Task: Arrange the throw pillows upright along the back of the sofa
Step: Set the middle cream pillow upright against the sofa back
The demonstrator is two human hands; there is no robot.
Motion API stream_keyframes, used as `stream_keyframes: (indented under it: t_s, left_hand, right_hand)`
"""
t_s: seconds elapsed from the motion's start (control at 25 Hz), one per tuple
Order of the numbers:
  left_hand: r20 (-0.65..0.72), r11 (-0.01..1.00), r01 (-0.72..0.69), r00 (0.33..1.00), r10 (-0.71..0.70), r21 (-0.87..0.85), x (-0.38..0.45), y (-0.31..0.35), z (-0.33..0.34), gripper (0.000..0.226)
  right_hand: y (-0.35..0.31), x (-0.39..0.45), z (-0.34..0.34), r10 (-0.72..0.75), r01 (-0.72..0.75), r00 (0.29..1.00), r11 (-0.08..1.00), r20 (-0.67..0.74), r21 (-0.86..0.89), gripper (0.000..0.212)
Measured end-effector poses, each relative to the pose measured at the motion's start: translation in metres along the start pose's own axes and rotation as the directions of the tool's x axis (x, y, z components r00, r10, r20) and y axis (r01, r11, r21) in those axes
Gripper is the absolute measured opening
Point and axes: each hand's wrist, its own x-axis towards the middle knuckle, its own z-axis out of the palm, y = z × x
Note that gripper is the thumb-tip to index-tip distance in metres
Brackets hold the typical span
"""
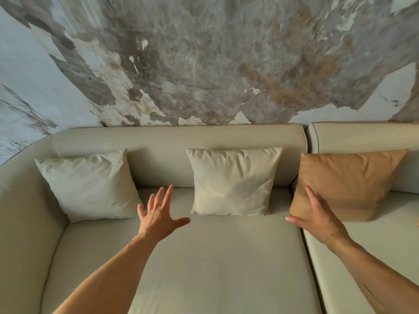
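Observation:
Three throw pillows lean upright against the sofa back. A cream pillow sits in the left corner, a second cream pillow stands in the middle, and a tan pillow is on the right. My left hand hovers open over the seat between the two cream pillows, fingers spread, touching nothing. My right hand lies flat against the tan pillow's lower left corner, fingers extended along its front and thumb near its bottom edge.
The beige sofa has a curved left armrest and a seam between two seat cushions. A marble-patterned wall rises right behind the back. A small orange object shows at the right edge.

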Motion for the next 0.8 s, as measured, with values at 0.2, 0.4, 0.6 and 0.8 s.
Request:
stream_keyframes:
  t_s: [0.2, 0.4, 0.6, 0.8]
  left_hand:
    - [0.091, 0.999, 0.025, 0.996, -0.022, -0.027, 0.072, -0.012, 0.063, 0.124]
    - [0.144, 0.990, 0.057, 0.989, -0.038, -0.127, 0.156, -0.002, 0.127, 0.131]
    - [0.174, 0.979, 0.033, 0.985, 0.003, -0.203, 0.216, 0.019, 0.163, 0.133]
    - [0.180, 0.855, 0.043, 0.982, 0.060, -0.517, 0.236, 0.024, 0.169, 0.132]
  right_hand:
    - [0.007, 0.075, 0.053, 0.064, -0.067, 0.997, 0.993, 0.038, 0.096, 0.121]
    - [0.038, 0.183, 0.132, 0.113, -0.152, 0.976, 0.966, 0.188, 0.210, 0.175]
    - [0.067, 0.236, 0.171, 0.235, -0.319, 0.935, 0.883, 0.265, 0.343, 0.153]
    - [0.062, 0.246, 0.187, 0.275, -0.382, 0.920, 0.786, 0.278, 0.486, 0.119]
